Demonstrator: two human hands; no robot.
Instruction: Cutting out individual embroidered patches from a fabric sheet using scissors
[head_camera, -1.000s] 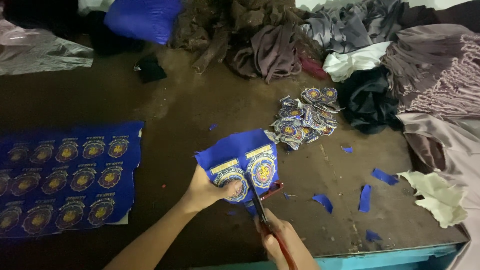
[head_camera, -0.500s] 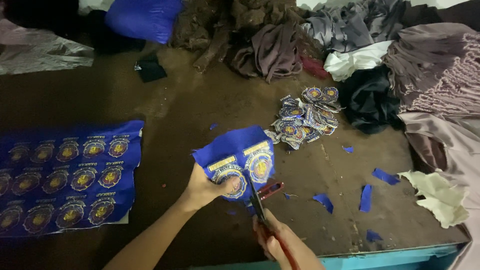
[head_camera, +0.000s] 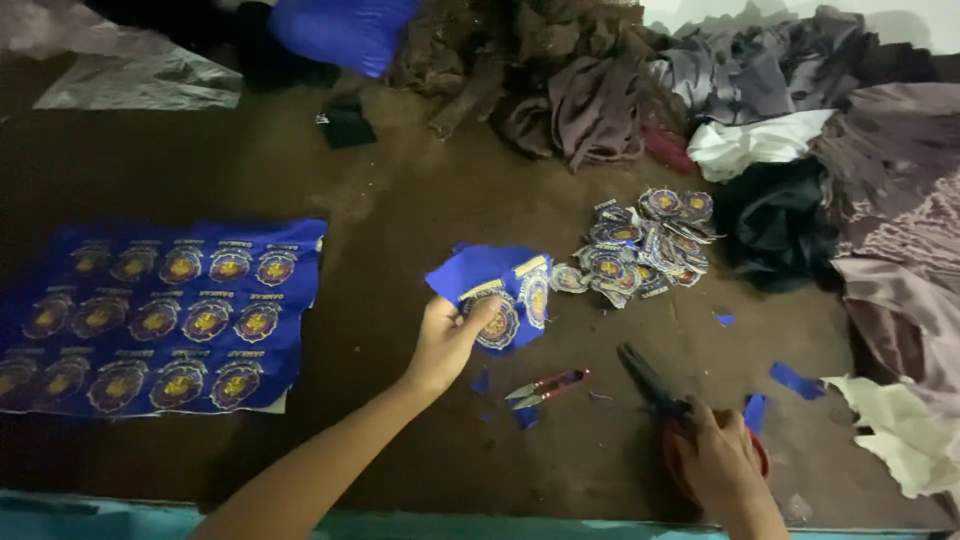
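My left hand (head_camera: 448, 338) pinches a blue fabric piece (head_camera: 495, 288) printed with round gold-and-blue badges, held just above the brown table (head_camera: 400, 210). My right hand (head_camera: 718, 462) grips the red handles of dark-bladed scissors (head_camera: 652, 383), whose blades point up and left, apart from the fabric. A small red thread snipper (head_camera: 548, 386) lies on the table between my hands. A pile of cut-out badges (head_camera: 640, 250) sits to the right of the held piece.
A large blue sheet of uncut badges (head_camera: 160, 315) lies at the left. Heaps of dark, purple and white cloth (head_camera: 780, 150) fill the back and right. Blue scraps (head_camera: 797, 380) dot the table. A teal edge (head_camera: 100, 515) runs along the front.
My right hand has drawn the scissors away from the fabric to the right and down. My left hand still holds the badge piece, shifted slightly left. The red snipper now shows on the table.
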